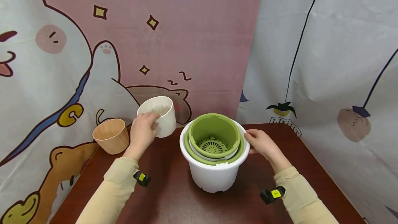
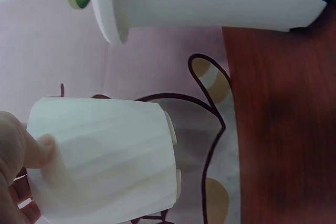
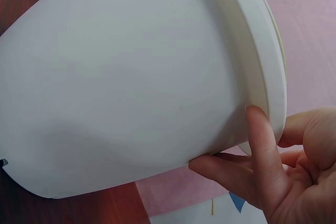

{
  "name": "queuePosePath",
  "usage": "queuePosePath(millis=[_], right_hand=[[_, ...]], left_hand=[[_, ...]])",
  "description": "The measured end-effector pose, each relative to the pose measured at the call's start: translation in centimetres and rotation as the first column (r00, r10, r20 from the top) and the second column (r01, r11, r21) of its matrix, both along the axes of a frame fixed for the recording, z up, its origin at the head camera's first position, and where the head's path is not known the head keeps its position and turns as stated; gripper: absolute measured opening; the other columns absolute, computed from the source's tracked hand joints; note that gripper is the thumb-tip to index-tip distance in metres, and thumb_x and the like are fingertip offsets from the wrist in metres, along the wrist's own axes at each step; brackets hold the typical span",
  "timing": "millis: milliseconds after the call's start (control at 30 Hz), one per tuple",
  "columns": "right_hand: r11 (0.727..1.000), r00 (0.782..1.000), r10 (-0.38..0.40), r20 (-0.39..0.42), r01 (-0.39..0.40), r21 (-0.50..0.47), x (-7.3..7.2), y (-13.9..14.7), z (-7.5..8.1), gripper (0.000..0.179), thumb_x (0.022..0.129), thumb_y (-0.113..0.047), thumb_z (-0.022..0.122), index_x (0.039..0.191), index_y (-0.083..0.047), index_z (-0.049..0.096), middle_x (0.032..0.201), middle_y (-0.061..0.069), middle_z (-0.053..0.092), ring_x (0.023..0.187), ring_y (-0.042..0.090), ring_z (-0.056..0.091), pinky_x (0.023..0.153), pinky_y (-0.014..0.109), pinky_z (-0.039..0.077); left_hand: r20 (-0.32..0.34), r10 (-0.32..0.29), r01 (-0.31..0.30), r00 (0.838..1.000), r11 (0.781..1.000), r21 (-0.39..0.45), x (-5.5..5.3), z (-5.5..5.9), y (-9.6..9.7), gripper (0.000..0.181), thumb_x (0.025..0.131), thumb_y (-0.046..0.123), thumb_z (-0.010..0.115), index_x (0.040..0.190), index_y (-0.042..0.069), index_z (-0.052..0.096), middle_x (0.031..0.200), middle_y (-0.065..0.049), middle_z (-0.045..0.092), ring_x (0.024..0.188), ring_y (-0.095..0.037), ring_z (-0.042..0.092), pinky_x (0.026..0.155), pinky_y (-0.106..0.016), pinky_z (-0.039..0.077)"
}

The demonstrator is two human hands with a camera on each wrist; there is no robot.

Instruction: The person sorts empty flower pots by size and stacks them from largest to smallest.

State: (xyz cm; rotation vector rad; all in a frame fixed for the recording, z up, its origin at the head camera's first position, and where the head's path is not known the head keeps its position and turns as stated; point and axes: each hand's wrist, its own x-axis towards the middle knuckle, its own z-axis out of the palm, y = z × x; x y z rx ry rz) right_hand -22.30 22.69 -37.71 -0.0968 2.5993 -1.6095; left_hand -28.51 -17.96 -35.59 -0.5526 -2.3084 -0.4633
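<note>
Peach-toned pot [image 1: 111,141] at far left on the counter [image 1: 158,193], well apart from the big white pot [image 1: 214,177]. Nearer the big white pot, just off its left side, a white faceted cup [image 1: 167,123], tilted, apparently off the counter. Left hand [image 1: 143,130] pinching this cup at its rim, thumb against the outer wall. Best to pinch lightly, sparing the thin-looking wall, and to keep well clear of the big white pot's rim. Inside the big white pot, nested, a green basket [image 1: 214,127] with slotted floor. At the big white pot's right side, right hand [image 1: 261,143] gripping the rim, fingers under the lip. Wise to steady without lifting: one-sided pull might tip the nested stack.
</note>
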Motion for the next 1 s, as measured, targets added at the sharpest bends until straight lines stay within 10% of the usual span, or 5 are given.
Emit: queuePosePath(millis=[1000], right_hand=[[1.000, 1.000, -0.004, 0.010, 0.004, -0.009, -0.1, 0.1, -0.1, 0.040, 0.104, -0.017, 0.049, 0.132, 0.012, 0.051, 0.102, 0.019, 0.061, 0.076, 0.021, 0.065, 0.064, 0.032, 0.059]], left_hand=[[-0.235, -0.234, 0.251, 0.943, 0.967, 0.044, 2.5, 5.5, 3.3, 0.030, 0.070, -0.013, 0.073, 0.096, 0.003, 0.071, 0.086, -0.013, 0.068, 0.081, -0.035, 0.058, 0.073, -0.048, 0.046]])
